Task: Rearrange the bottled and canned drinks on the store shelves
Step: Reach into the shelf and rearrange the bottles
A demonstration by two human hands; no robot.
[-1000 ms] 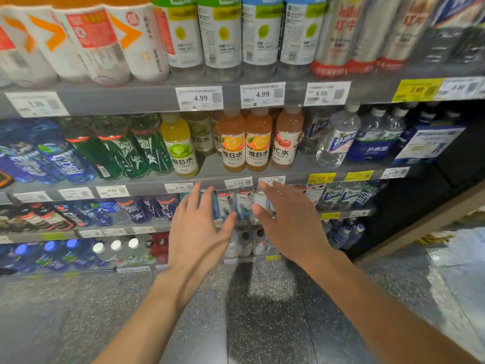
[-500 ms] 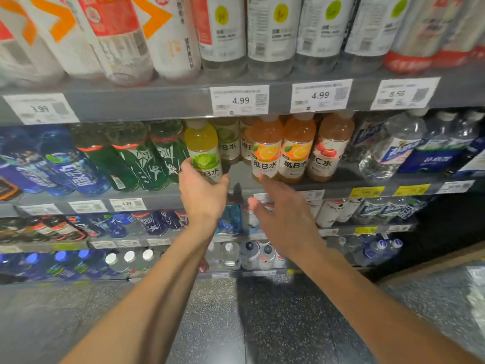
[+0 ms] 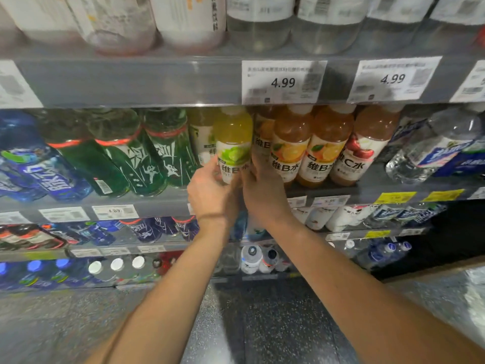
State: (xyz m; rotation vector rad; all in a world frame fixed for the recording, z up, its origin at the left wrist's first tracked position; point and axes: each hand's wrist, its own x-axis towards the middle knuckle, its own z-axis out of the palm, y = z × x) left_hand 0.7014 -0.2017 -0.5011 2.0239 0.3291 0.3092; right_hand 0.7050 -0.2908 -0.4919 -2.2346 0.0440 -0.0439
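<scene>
The yellow-green plastic drink bottle with a lime label (image 3: pixel 233 143) stands at the front edge of the grey metal shelf (image 3: pixel 388 183), its cap just under the shelf above. The left hand (image 3: pixel 210 191) curls round its lower left side; the right hand (image 3: pixel 262 190) presses against its right side, fingers hidden, so its grasp cannot be told. Green bottles (image 3: pixel 157 153) crowd the left, orange bottles (image 3: pixel 291 145) touch on the right. Speckled grey floor (image 3: pixel 275 324) lies below.
</scene>
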